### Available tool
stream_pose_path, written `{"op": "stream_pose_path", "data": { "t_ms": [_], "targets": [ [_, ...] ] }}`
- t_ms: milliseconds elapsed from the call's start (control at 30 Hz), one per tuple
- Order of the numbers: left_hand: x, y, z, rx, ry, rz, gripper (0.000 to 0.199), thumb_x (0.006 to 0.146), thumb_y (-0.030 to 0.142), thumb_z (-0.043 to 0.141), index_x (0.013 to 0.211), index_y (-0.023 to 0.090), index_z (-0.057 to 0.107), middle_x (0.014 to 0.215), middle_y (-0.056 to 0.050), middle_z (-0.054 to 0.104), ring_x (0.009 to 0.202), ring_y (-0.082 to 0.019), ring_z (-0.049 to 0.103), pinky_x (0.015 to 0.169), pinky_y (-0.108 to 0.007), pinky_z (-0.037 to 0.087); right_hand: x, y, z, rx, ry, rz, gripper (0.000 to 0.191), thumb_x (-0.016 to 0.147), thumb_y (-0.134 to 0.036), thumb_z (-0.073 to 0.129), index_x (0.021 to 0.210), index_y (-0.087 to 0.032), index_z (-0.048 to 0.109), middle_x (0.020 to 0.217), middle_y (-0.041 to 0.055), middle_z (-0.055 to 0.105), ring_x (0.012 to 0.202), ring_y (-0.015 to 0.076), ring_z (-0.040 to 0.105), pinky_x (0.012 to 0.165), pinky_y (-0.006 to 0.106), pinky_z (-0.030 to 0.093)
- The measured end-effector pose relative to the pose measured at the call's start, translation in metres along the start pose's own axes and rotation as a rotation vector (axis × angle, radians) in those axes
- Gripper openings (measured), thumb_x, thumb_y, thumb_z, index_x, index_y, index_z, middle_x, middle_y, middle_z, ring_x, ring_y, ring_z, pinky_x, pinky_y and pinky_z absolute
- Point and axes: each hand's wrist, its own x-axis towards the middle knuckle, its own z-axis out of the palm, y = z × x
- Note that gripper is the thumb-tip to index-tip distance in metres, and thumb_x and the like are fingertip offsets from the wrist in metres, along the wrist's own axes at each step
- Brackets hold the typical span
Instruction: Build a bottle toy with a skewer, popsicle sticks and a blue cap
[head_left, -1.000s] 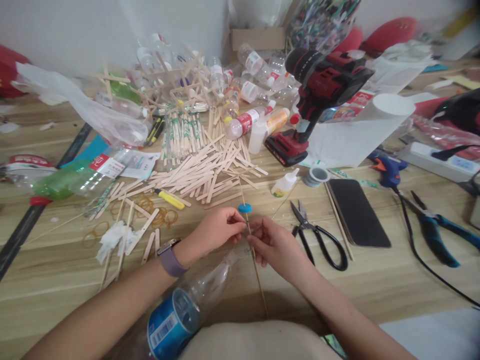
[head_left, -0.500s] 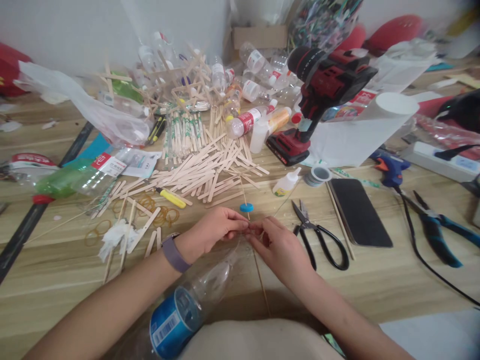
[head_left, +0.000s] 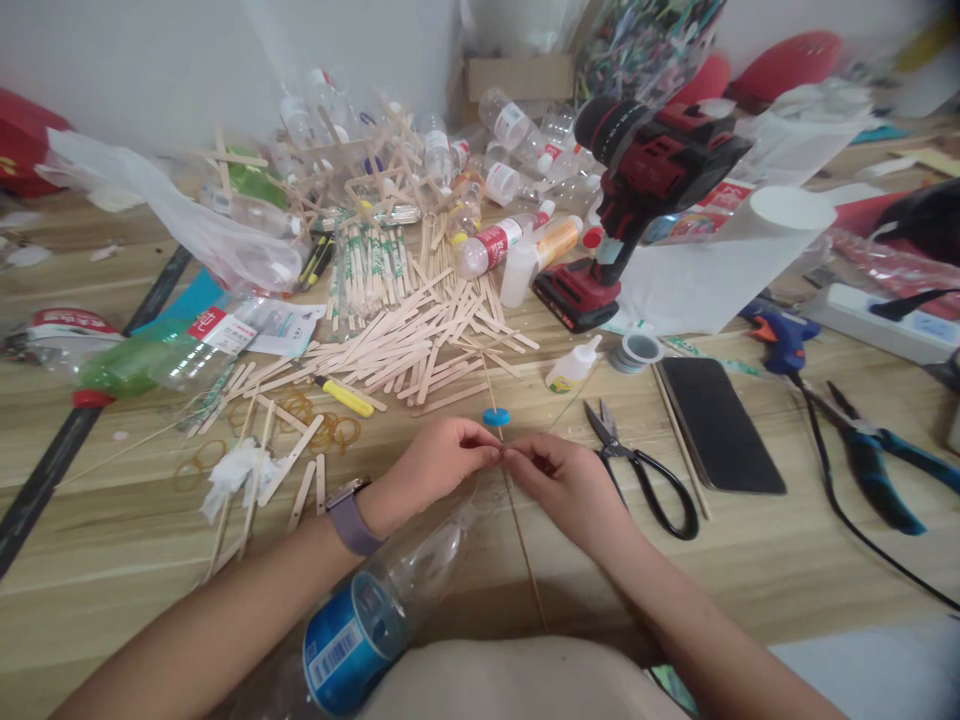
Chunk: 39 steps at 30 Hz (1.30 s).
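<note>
A thin wooden stick (head_left: 527,545) runs through a blue bottle cap (head_left: 496,417) at the centre. Just below the cap, my left hand (head_left: 450,455) and my right hand (head_left: 562,480) meet at the stick, both with thumb and forefinger pinched. Whatever lies between the fingertips is too small to make out. A clear plastic bottle with a blue label (head_left: 345,645) lies beneath my left forearm, its neck end near the hands. Black-handled scissors (head_left: 637,465) rest to the right of my right hand.
Wooden craft sticks (head_left: 405,345) lie piled beyond my hands, with a yellow cutter (head_left: 345,395) before them. A red drill (head_left: 637,190) stands behind a small glue bottle (head_left: 574,367). Further right are a phone (head_left: 720,425), a glue gun (head_left: 784,335) and pliers (head_left: 870,465).
My right hand's fingers have drawn closer together, and its fingertips have shifted slightly. The left hand, cap and stick have moved slightly to the right.
</note>
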Motion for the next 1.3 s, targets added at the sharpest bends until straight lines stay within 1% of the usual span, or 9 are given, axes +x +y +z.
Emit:
{"op": "stream_pose_path", "data": {
  "t_ms": [67,133,367,533,733,867,933,1167,1300],
  "targets": [
    [-0.001,0.003,0.000,0.078,0.016,0.056,0.010,0.077,0.016,0.066,0.082,0.014,0.076,0.077,-0.002,0.072,0.071,-0.015,0.060,0.068,-0.025,0.041,0.003,-0.001,-0.003,0.045,-0.039,0.059,0.031,0.086,-0.036,0.050,0.064,-0.020,0.063,0.049,-0.0029,0.052,0.047,0.0131,0.048,0.047,0.024,0.033],
    [-0.003,0.006,0.001,0.209,0.033,0.117,0.012,0.080,0.015,0.065,0.086,0.014,0.076,0.081,-0.003,0.074,0.074,-0.017,0.063,0.069,-0.026,0.043,0.006,-0.003,-0.006,0.086,-0.069,0.105,0.033,0.085,-0.039,0.049,0.061,-0.020,0.060,0.048,-0.0030,0.053,0.045,0.0127,0.048,0.047,0.024,0.034],
    [-0.008,0.008,0.004,0.579,0.091,0.332,0.014,0.086,0.012,0.060,0.084,0.016,0.073,0.087,-0.005,0.074,0.079,-0.018,0.065,0.073,-0.027,0.045,0.012,-0.007,-0.009,0.171,-0.103,0.175,0.030,0.080,-0.038,0.051,0.057,-0.020,0.057,0.047,-0.0032,0.054,0.044,0.0117,0.050,0.049,0.023,0.037],
    [-0.009,0.006,0.006,0.695,0.119,0.377,0.014,0.086,0.011,0.057,0.080,0.016,0.069,0.083,-0.005,0.070,0.076,-0.018,0.062,0.067,-0.027,0.042,0.013,-0.008,-0.008,0.184,-0.092,0.181,0.030,0.081,-0.038,0.051,0.056,-0.021,0.055,0.045,-0.0030,0.054,0.041,0.0115,0.049,0.044,0.023,0.036],
    [-0.009,0.008,0.006,0.637,0.162,0.333,0.013,0.084,0.015,0.056,0.074,0.016,0.065,0.076,-0.004,0.067,0.070,-0.017,0.058,0.064,-0.028,0.038,0.011,-0.006,-0.009,0.124,-0.062,0.111,0.031,0.083,-0.036,0.053,0.058,-0.020,0.060,0.045,-0.0024,0.056,0.041,0.0120,0.050,0.044,0.023,0.037],
    [-0.005,0.008,0.001,0.424,0.131,0.246,0.012,0.082,0.019,0.058,0.076,0.016,0.067,0.071,-0.001,0.067,0.066,-0.015,0.058,0.062,-0.026,0.039,0.009,-0.001,-0.009,0.032,0.057,-0.004,0.015,0.083,-0.029,0.059,0.082,-0.020,0.071,0.067,0.0016,0.068,0.058,0.0158,0.058,0.055,0.026,0.043],
    [-0.002,0.007,-0.002,0.385,0.099,0.228,0.013,0.083,0.022,0.059,0.076,0.016,0.068,0.071,-0.001,0.068,0.066,-0.015,0.058,0.062,-0.025,0.040,0.008,0.001,-0.007,-0.022,0.100,-0.071,0.013,0.082,-0.023,0.060,0.087,-0.020,0.071,0.073,0.0028,0.067,0.064,0.0167,0.059,0.060,0.027,0.044],
    [0.001,0.004,-0.005,0.302,0.030,0.174,0.016,0.081,0.024,0.058,0.078,0.016,0.071,0.076,-0.002,0.072,0.070,-0.017,0.061,0.064,-0.026,0.041,0.009,0.003,0.002,-0.169,0.116,-0.236,0.013,0.083,-0.011,0.060,0.074,-0.019,0.066,0.069,0.0005,0.059,0.063,0.0148,0.056,0.057,0.025,0.040],
    [0.003,0.002,-0.009,0.241,0.001,0.124,0.016,0.079,0.028,0.060,0.077,0.016,0.071,0.075,-0.002,0.071,0.072,-0.018,0.061,0.065,-0.026,0.041,0.009,0.006,0.002,-0.236,0.112,-0.301,0.013,0.086,-0.012,0.059,0.076,-0.018,0.067,0.072,0.0015,0.059,0.062,0.0144,0.056,0.056,0.025,0.041]
  ]
}}
